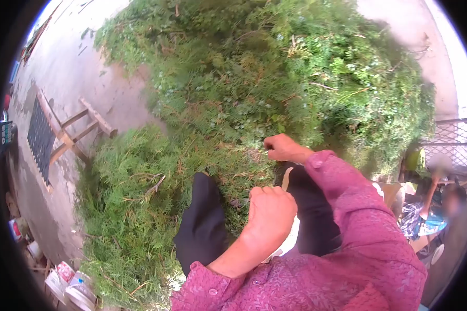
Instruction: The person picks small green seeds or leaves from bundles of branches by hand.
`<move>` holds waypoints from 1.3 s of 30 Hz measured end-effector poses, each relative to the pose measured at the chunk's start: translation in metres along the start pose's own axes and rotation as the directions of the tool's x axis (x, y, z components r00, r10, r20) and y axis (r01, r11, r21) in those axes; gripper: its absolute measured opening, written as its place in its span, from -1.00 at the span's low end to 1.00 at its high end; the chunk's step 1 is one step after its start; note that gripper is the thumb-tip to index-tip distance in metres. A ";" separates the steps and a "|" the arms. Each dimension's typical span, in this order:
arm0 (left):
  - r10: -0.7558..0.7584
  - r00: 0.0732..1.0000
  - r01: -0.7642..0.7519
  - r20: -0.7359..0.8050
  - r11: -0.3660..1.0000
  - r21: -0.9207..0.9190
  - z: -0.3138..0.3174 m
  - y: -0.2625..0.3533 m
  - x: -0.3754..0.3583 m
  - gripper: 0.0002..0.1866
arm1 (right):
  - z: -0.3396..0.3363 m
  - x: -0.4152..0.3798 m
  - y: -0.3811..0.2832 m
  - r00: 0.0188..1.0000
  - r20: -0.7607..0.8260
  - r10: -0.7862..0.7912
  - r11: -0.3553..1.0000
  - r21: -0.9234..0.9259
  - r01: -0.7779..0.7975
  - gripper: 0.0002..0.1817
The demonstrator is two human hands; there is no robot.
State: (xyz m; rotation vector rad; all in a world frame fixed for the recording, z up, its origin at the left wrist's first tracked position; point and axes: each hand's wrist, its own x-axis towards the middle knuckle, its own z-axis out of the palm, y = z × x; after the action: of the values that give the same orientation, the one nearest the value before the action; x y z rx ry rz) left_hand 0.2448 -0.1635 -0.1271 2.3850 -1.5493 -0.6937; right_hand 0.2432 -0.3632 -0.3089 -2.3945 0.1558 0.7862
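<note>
A big heap of green, scaly-leaved evergreen cuttings (233,88) spreads in front of me and around my legs. My left hand (272,210) is closed in a fist between my knees, its back toward the camera; whatever its fingers may hold is hidden. Farther forward, just past my right knee, my right hand (285,148) is curled closed above the cuttings. Any small thing in its fingers cannot be made out. Both arms wear pink patterned sleeves, and dark trousers cover my knees (205,223).
At the left, a wooden-framed chair (70,132) with a dark woven panel lies on the concrete floor (119,98). White tubs (80,295) stand at the lower left. Another person (425,217) sits at the right, near a wire mesh fence (455,137).
</note>
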 end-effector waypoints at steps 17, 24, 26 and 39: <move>0.055 0.998 -0.055 -0.006 0.997 -0.061 -0.012 -0.006 0.010 -0.90 | -0.098 -0.182 0.024 0.775 -0.396 0.493 0.850 0.028 -0.527 -0.33; 0.007 0.999 -0.010 -0.050 0.998 -0.059 -0.012 -0.010 0.013 -0.88 | -0.076 0.003 0.029 0.749 -0.486 0.451 0.815 -0.119 -0.567 -0.05; -0.014 0.996 0.010 -0.085 0.999 -0.037 -0.011 -0.010 0.013 -0.88 | -0.071 0.026 0.011 0.718 -0.507 0.477 0.778 -0.135 -0.613 -0.12; 0.002 0.993 -0.005 -0.114 1.000 -0.029 -0.013 -0.010 0.008 -0.91 | -0.066 0.006 0.092 0.793 -0.531 0.300 0.897 -0.125 -0.423 -0.75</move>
State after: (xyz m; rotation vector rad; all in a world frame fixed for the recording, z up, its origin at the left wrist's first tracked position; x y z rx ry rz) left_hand 0.2616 -0.1673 -0.1220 2.3561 -1.4870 -0.5641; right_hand 0.2547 -0.4752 -0.3173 -2.8014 0.8015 0.3264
